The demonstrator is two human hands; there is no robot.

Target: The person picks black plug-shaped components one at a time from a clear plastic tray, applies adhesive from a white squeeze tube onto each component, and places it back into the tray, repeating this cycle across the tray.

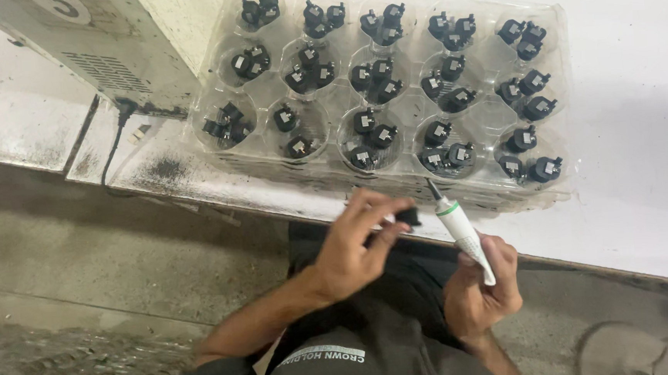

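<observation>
Head view showed the left hand point(357, 244) pinching a small black part point(408, 218), seemingly light and rigid, below the clear tray point(561, 104), while the right hand point(483, 283) clasped a white tube point(464, 233) mid-body.

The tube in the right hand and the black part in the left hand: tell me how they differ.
The tube is white, long and slim with a green band and a dark nozzle; the black part is small, stubby and dark. The right hand wraps the tube in a fist, tip up towards the tray; the left hand pinches the part in its fingertips. Both are held just below the tray's edge.
</observation>
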